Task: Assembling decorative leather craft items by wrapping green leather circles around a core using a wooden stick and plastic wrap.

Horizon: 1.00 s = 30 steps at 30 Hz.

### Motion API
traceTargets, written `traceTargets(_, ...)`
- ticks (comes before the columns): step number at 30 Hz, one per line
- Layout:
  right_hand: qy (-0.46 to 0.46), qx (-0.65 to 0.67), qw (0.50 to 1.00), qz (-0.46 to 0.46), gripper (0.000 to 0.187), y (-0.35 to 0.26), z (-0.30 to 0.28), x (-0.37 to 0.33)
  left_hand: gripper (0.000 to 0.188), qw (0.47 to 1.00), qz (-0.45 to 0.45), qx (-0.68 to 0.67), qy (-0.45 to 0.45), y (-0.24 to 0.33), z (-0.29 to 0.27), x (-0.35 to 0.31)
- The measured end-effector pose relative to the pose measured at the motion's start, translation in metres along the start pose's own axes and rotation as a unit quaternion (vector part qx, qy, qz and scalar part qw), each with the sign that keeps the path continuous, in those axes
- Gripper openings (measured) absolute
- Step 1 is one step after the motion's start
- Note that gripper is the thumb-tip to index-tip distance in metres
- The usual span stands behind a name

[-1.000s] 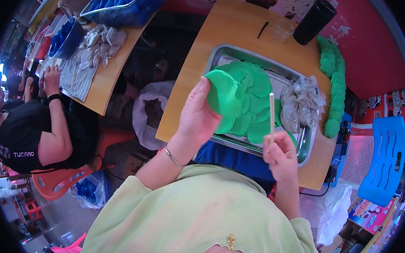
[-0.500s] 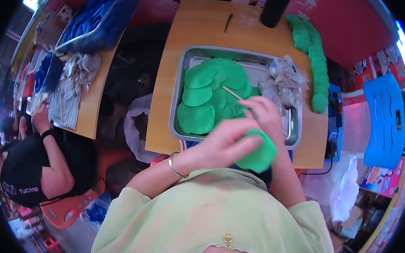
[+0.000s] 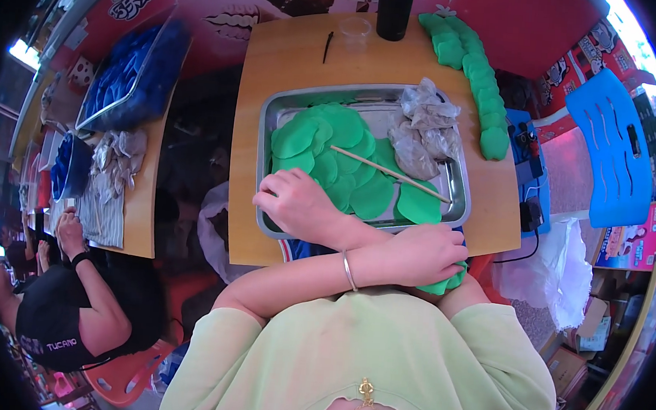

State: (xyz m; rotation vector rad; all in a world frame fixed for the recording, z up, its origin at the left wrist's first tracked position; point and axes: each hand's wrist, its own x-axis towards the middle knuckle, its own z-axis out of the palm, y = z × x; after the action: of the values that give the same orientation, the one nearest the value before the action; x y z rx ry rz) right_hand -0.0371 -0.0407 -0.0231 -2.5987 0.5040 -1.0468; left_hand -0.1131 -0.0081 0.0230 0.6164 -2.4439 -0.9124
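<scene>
The forearms [image 3: 286, 277] cross, left over right. Outside the rim of the metal tray [image 3: 382, 115], at its 5 o'clock, the left hand [image 3: 426, 256] curls over and seems to grip green pieces [image 3: 443, 283]. The right hand [image 3: 298, 203] bends its fingers at the tray's 8 o'clock; whether it holds anything, I cannot tell. A light grip should spare thin pieces from creasing, and uncrossed arms would probably free the wrists. Inside the tray, green discs [image 3: 321, 141] overlap toward 9 o'clock, 1 wooden stick [image 3: 390, 174] lies across them, and clear bags [image 3: 423, 128] with brownish contents sit at 2 o'clock.
</scene>
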Motion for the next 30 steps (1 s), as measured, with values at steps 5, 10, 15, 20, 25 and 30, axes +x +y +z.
traceTargets(5, -0.001, 0.037, 0.999, -0.001, 0.011, 0.005, 0.004, -0.012, 0.016, 0.998, -0.051, 0.021, 0.014, 0.004, -0.008, -0.02)
traceTargets(10, -0.021, 0.047, 0.999, -0.014, 0.011, 0.004, 0.008, -0.01, 0.013, 0.989, 0.093, 0.049, 0.106, 0.002, -0.006, -0.022)
traceTargets(15, -0.014, 0.052, 0.999, -0.009, 0.01, 0.005, 0.008, -0.011, 0.012, 0.988, 0.076, 0.095, 0.1, 0.001, -0.008, -0.03)
traceTargets(20, -0.027, 0.055, 0.998, -0.007, 0.009, 0.004, 0.011, -0.011, 0.012, 0.985, 0.055, 0.097, 0.135, 0.002, -0.01, -0.035)
traceTargets(25, -0.029, 0.061, 0.998, -0.007, 0.009, 0.003, 0.012, -0.012, 0.014, 0.981, 0.077, 0.082, 0.16, 0.0, -0.007, -0.031)
traceTargets(30, -0.026, 0.062, 0.998, -0.002, 0.009, 0.004, 0.013, -0.013, 0.016, 0.982, 0.075, 0.086, 0.149, 0.0, -0.007, -0.032)
